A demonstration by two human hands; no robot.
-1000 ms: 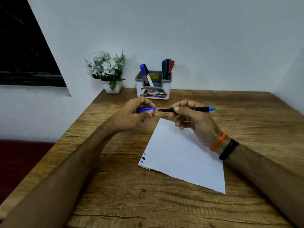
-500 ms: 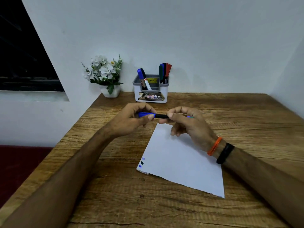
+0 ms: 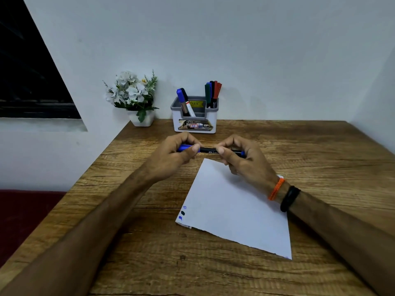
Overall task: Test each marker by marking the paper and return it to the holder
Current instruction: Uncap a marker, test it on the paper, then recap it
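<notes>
Marker [image 3: 208, 150] between both hands' fingers

A single head-worn wide-angle view looks forward and down from the person's seat across the brown wood-grain table [image 3: 277, 146] toward the pale wall. Both forearms enter from the lower corners and meet just above frame centre, close to the lens. The white and grey plastic marker holder [image 3: 195, 122] stands at the table's far edge, upper centre. Straight lines bow near the frame edges. No second view overlaps it.
</notes>
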